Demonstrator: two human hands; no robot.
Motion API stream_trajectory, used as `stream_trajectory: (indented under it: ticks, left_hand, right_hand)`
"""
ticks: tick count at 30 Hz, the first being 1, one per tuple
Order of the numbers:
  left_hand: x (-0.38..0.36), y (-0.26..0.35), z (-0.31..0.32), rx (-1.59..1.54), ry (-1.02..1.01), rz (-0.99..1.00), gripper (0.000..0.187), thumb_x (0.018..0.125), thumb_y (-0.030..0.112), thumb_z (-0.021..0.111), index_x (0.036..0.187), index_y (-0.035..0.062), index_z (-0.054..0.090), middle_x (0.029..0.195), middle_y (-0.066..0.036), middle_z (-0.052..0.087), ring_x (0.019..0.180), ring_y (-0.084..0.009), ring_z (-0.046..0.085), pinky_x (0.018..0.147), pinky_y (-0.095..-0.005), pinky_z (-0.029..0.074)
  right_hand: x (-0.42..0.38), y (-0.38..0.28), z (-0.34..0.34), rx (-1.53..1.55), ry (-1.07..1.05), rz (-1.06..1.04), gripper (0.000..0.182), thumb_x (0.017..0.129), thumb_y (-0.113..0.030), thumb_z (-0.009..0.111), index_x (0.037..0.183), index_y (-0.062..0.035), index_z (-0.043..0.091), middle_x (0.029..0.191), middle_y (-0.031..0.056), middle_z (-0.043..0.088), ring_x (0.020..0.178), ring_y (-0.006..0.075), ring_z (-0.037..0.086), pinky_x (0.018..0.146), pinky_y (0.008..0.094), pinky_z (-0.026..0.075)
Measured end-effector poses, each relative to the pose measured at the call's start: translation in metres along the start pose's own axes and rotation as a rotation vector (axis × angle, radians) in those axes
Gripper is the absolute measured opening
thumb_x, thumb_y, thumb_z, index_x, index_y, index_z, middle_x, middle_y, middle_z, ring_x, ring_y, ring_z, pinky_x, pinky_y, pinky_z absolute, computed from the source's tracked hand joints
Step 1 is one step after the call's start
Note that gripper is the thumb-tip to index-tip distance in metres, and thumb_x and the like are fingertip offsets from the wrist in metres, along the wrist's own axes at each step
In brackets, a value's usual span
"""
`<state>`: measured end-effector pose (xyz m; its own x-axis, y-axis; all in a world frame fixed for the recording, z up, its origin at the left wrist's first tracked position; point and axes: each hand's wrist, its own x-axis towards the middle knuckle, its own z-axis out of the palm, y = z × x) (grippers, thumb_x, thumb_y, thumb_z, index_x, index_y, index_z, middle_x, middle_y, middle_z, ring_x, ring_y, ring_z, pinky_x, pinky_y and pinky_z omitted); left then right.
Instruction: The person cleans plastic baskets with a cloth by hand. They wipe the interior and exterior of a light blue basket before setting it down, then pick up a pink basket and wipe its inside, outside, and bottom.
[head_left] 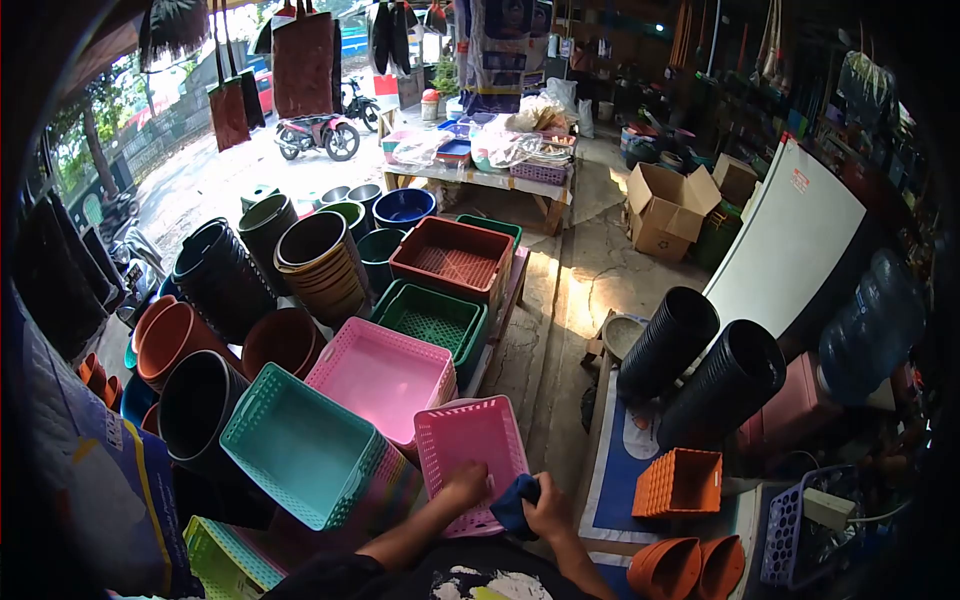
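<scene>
Two hands meet at the near edge of a small pink basket low in the head view. The left hand lies on the basket's near rim, fingers curled over the edge and closed on it, steadying it. The right hand is just to the right, fingers bunched tight around a dark blue cloth, which presses against the basket's near right corner.

The basket sits directly ahead of both hands, tipped so that its open mouth faces up and toward the person. Its long axis runs away from the person, slightly leftward toward the top. The inside of the basket lies forward and left of the cloth, so the right hand is the nearer one to the open interior's right wall, while the left hand covers the near rim.

Beside it, touching on the left, stands a larger pink basket on a stack, and further left a teal basket, tilted. Green and red baskets follow behind. To the right, well apart, an orange basket rests near black ribbed pots.
</scene>
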<state>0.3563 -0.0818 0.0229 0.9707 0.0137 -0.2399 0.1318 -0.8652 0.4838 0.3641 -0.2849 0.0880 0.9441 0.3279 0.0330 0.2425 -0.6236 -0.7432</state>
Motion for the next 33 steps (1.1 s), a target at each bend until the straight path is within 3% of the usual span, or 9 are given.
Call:
stream_trajectory:
  ticks: [3, 5, 9, 14, 21, 23, 27, 30, 33]
  left_hand:
    - [-0.003, 0.000, 0.001, 0.098, -0.055, -0.059, 0.046, 0.074, 0.034, 0.075, 0.105, 0.0019, 0.063, 0.104, -0.022, 0.066, 0.095, -0.0389, 0.066, 0.081, -0.0485, 0.053]
    - [-0.012, 0.004, -0.008, 0.224, -0.003, 0.033, 0.041, 0.076, 0.033, 0.074, 0.101, 0.0021, 0.065, 0.105, -0.021, 0.066, 0.096, -0.0388, 0.066, 0.083, -0.0476, 0.052]
    - [-0.012, -0.005, 0.001, 0.060, -0.140, -0.017, 0.043, 0.076, 0.031, 0.074, 0.106, 0.0018, 0.063, 0.105, -0.021, 0.066, 0.096, -0.0386, 0.066, 0.082, -0.0478, 0.051]
    - [-0.024, 0.013, -0.019, -0.227, 0.073, -0.034, 0.042, 0.078, 0.024, 0.072, 0.111, 0.0019, 0.056, 0.097, -0.021, 0.068, 0.093, -0.0392, 0.066, 0.078, -0.0484, 0.051]
    - [-0.035, 0.020, -0.031, -0.313, 0.208, 0.062, 0.033, 0.082, 0.017, 0.069, 0.108, 0.0015, 0.056, 0.092, -0.019, 0.069, 0.090, -0.0356, 0.067, 0.076, -0.0444, 0.052]
    - [-0.046, 0.022, -0.026, -0.642, 0.404, 0.030, 0.026, 0.088, 0.010, 0.064, 0.111, 0.0013, 0.055, 0.095, -0.019, 0.069, 0.089, -0.0325, 0.069, 0.076, -0.0403, 0.053]
    - [-0.085, 0.033, -0.039, -0.819, 0.500, -0.102, 0.024, 0.092, 0.004, 0.059, 0.115, 0.0014, 0.053, 0.100, -0.018, 0.068, 0.091, -0.0260, 0.069, 0.077, -0.0349, 0.053]
    - [-0.108, 0.023, -0.031, -1.306, 0.740, -0.099, 0.024, 0.094, 0.002, 0.056, 0.117, -0.0010, 0.055, 0.103, -0.015, 0.066, 0.095, -0.0202, 0.065, 0.084, -0.0318, 0.052]
    - [-0.140, 0.002, -0.029, -1.177, 0.713, -0.116, 0.026, 0.095, 0.004, 0.055, 0.120, -0.0037, 0.056, 0.106, -0.016, 0.067, 0.095, -0.0189, 0.065, 0.083, -0.0312, 0.052]
  right_hand:
    - [-0.003, -0.008, -0.001, 0.024, -0.004, 0.017, 0.031, 0.076, -0.015, 0.071, 0.102, -0.0072, 0.054, 0.093, 0.0222, 0.064, 0.091, 0.0451, 0.062, 0.073, 0.0501, 0.050]
    - [-0.003, -0.008, -0.002, 0.038, -0.028, 0.040, 0.031, 0.076, -0.016, 0.071, 0.102, -0.0075, 0.054, 0.093, 0.0219, 0.065, 0.092, 0.0449, 0.062, 0.074, 0.0497, 0.050]
    - [-0.002, -0.007, -0.001, 0.026, -0.037, 0.052, 0.031, 0.077, -0.017, 0.071, 0.102, -0.0079, 0.054, 0.093, 0.0217, 0.065, 0.092, 0.0447, 0.062, 0.074, 0.0497, 0.050]
    - [-0.001, -0.007, -0.006, 0.025, -0.067, 0.084, 0.031, 0.077, -0.019, 0.071, 0.101, -0.0076, 0.054, 0.093, 0.0217, 0.065, 0.092, 0.0446, 0.062, 0.075, 0.0495, 0.050]
    - [0.000, 0.009, -0.005, 0.139, -0.047, 0.071, 0.032, 0.076, -0.018, 0.073, 0.099, -0.0056, 0.054, 0.088, 0.0230, 0.065, 0.089, 0.0444, 0.063, 0.073, 0.0477, 0.051]
    - [-0.001, 0.011, -0.003, 0.108, -0.093, 0.060, 0.033, 0.075, -0.016, 0.073, 0.099, -0.0053, 0.054, 0.086, 0.0229, 0.065, 0.088, 0.0440, 0.064, 0.072, 0.0474, 0.051]
    - [-0.011, 0.021, 0.017, 0.104, -0.193, 0.067, 0.035, 0.077, -0.022, 0.072, 0.103, -0.0088, 0.052, 0.090, 0.0214, 0.066, 0.090, 0.0442, 0.063, 0.074, 0.0510, 0.049]
    - [-0.017, 0.001, 0.014, 0.048, -0.220, 0.080, 0.034, 0.076, -0.021, 0.071, 0.101, -0.0080, 0.051, 0.092, 0.0230, 0.065, 0.091, 0.0450, 0.062, 0.074, 0.0516, 0.049]
    - [-0.033, 0.003, 0.022, 0.032, -0.205, 0.104, 0.034, 0.076, -0.020, 0.071, 0.102, -0.0069, 0.052, 0.092, 0.0243, 0.065, 0.092, 0.0454, 0.062, 0.075, 0.0512, 0.049]
